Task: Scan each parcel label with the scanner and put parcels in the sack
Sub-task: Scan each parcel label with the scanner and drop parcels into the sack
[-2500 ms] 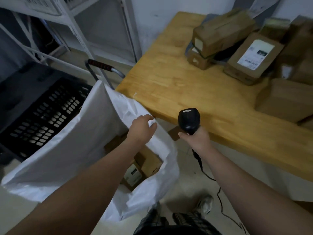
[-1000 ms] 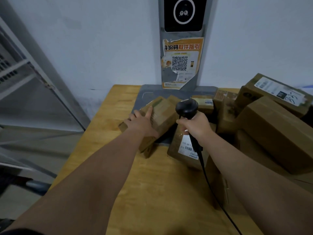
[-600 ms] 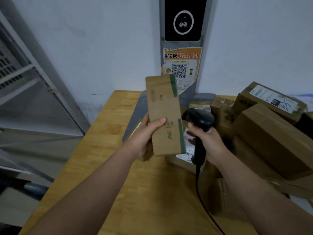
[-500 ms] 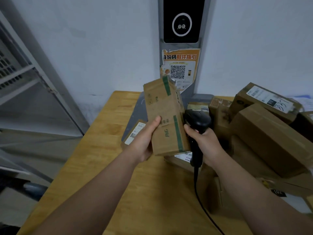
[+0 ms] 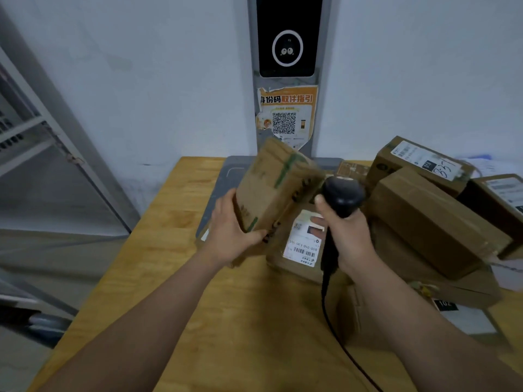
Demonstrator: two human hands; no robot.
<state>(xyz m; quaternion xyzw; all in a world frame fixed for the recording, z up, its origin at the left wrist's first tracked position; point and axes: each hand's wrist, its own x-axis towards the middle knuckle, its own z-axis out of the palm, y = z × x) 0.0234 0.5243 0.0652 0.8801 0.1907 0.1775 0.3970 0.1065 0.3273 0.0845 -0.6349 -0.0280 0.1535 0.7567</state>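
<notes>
Parcel beside scanner, box pile beyond

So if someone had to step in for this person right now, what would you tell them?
The left hand holds a green-taped parcel, tilted, above the table.
The right hand grips the scanner, its head close beside that parcel.
No label shows on its visible faces, so I cannot tell whether it is scanned.
A labelled parcel lies flat below the hands; more parcels are piled to the right.
The sack is out of view.
Left to do: find the label, scan it, sack the parcel, then work through the pile.
</notes>
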